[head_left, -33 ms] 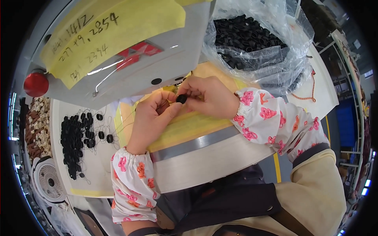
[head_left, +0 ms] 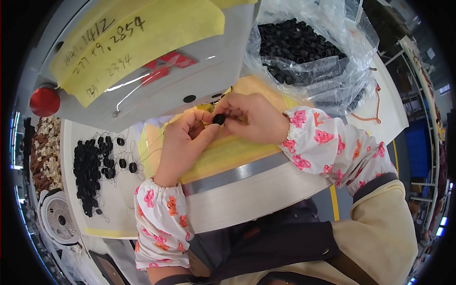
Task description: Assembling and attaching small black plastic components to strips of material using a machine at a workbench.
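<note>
Black ring: a small dark ring sits pinched between the fingertips of both hands, just in front of the grey machine and above the yellow pad.
Left hand: the left hand is curled, thumb and forefinger closed onto the ring from the left side.
Right hand: the right hand has its fingers bent and closed onto the same ring from the right; the two hands touch at the fingertips.
Sleeves: white sleeve covers with pink and orange flowers wrap both forearms.
Yellow pad: a yellow pad lies under the hands on the round work surface.
Paper note: a large yellow sheet with dark handwriting is stuck on the grey machine, upper left.
Red sticker: a red label sits below the sheet.
Red button: a round red knob stands at the machine's left edge.
Bag: a clear plastic bag of black rings rests to the upper right.
Loose rings: a pile of black rings lies on the white table to the left.
</note>
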A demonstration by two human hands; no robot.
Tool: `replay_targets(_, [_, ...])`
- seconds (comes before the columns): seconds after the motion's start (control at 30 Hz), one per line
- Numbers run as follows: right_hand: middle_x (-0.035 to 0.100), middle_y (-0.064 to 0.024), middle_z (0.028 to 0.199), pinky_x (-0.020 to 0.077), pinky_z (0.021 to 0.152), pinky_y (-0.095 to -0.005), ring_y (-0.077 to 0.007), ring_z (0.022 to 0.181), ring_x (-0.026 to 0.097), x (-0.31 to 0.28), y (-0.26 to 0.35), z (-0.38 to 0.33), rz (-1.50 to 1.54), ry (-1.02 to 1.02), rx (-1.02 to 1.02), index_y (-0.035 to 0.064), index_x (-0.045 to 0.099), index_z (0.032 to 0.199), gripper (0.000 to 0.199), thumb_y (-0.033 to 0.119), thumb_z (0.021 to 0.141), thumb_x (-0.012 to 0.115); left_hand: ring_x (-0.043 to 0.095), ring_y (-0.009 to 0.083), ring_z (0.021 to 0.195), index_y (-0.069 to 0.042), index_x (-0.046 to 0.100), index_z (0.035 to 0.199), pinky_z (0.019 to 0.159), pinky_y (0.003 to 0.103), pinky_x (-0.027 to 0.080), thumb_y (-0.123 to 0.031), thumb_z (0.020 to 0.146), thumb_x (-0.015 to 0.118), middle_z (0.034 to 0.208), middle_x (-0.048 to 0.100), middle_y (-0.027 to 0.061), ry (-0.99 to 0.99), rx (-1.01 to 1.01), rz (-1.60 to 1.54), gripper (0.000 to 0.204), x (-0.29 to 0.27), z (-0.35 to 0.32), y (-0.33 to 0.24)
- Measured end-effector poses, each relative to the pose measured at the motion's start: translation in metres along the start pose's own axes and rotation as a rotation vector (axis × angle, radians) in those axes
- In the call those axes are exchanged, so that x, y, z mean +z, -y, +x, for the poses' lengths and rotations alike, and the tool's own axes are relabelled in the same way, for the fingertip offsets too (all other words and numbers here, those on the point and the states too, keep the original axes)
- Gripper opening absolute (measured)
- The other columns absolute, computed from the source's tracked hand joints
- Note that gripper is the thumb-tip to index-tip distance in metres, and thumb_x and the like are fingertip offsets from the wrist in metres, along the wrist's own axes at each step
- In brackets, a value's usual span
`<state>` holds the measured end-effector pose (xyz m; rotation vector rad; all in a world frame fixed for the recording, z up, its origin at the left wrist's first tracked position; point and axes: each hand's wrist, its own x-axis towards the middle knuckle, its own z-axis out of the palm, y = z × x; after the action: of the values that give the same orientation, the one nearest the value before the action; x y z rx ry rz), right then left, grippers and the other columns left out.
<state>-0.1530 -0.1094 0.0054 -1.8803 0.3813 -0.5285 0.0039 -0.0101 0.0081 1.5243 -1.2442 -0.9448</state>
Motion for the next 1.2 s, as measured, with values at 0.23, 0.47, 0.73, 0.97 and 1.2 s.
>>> replay_targets(0.23, [0.06, -0.0093, 0.087, 0.0484, 0.069, -0.0255, -0.0125, 0.078, 0.059, 0.003, -0.001, 0.002, 0.091, 0.01, 0.082, -0.0041, 0.054, 0.095, 0.021, -0.003, 0.076, 0.059, 0.036, 0.0012, 0.054, 0.0, 0.055, 0.082, 0.048, 0.017, 0.03, -0.009, 0.076, 0.062, 0.058, 0.043, -0.0058, -0.044, 0.015, 0.09, 0.012, 0.0, -0.001, 0.005])
replay_targets(0.47, [0.06, -0.0083, 0.088, 0.0479, 0.064, -0.0288, -0.0186, 0.073, 0.059, 0.0, -0.005, 0.0, -0.303, -0.167, -0.308, 0.0005, 0.055, 0.093, 0.025, 0.0, 0.069, 0.063, 0.038, 0.0017, 0.055, 0.001, 0.056, 0.079, 0.048, 0.018, 0.031, -0.013, 0.08, 0.058, 0.059, 0.047, -0.0041, -0.01, 0.03, 0.051, 0.015, 0.002, 0.001, -0.01])
replay_targets(0.73, [0.055, -0.0117, 0.089, 0.0477, 0.058, -0.0331, -0.0277, 0.076, 0.058, 0.003, 0.006, -0.004, -0.654, -0.037, -0.573, 0.003, 0.05, 0.1, 0.031, 0.006, 0.07, 0.055, 0.037, 0.0053, 0.053, 0.001, 0.054, 0.078, 0.047, 0.021, 0.031, -0.014, 0.079, 0.059, 0.057, 0.044, 0.0005, 0.038, 0.067, 0.178, 0.016, 0.006, -0.004, -0.006])
replay_targets(0.97, [0.051, -0.0111, 0.09, 0.0471, 0.054, -0.0355, -0.027, 0.074, 0.057, 0.001, 0.001, -0.011, -0.704, 0.024, -0.606, 0.0034, 0.046, 0.097, 0.025, 0.008, 0.072, 0.051, 0.04, 0.0027, 0.057, 0.001, 0.054, 0.076, 0.051, 0.018, 0.033, -0.007, 0.079, 0.057, 0.063, 0.049, -0.0042, 0.072, 0.045, 0.115, 0.009, 0.006, -0.004, -0.009])
replay_targets(1.2, [0.056, -0.0089, 0.074, 0.0473, 0.054, -0.0333, -0.0249, 0.065, 0.058, 0.012, -0.017, 0.006, -0.312, -0.191, -0.393, 0.0024, 0.053, 0.08, 0.014, 0.004, 0.067, 0.06, 0.04, 0.0029, 0.053, 0.003, 0.059, 0.081, 0.048, 0.019, 0.033, -0.01, 0.078, 0.06, 0.058, 0.049, -0.0029, -0.076, -0.043, 0.175, 0.013, 0.007, -0.004, -0.011])
